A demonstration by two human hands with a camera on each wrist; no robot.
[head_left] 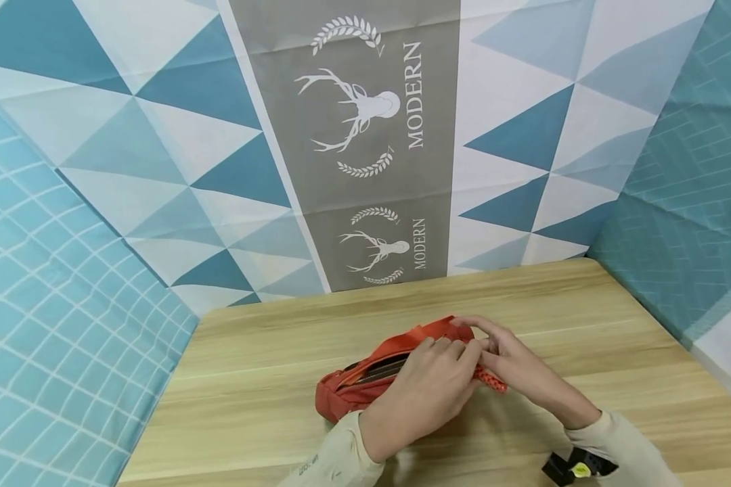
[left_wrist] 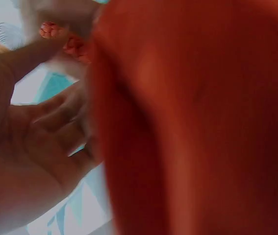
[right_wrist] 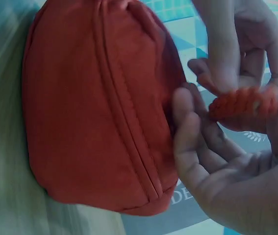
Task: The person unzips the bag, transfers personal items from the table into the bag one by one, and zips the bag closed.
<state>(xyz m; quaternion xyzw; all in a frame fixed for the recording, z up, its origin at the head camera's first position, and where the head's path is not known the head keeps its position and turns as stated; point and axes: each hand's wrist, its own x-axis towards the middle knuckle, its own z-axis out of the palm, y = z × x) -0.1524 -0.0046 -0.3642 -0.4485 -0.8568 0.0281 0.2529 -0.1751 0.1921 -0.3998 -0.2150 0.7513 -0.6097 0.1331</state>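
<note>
A red fabric pouch rests on the wooden table, its zipped top partly open and dark inside. My left hand reaches across its front to the right end, where its thumb meets a braided red cord. My right hand is at the same end, with curled fingertips at the pouch's edge in the right wrist view. There the braided cord crosses between the two hands, over the right thumb. In the left wrist view the blurred red pouch fills most of the picture, and the left palm shows beside it.
The wooden table runs back to a wall covering with triangles and deer heads. Blue patterned sheets hang at both sides. A black wrist device is strapped by the right sleeve.
</note>
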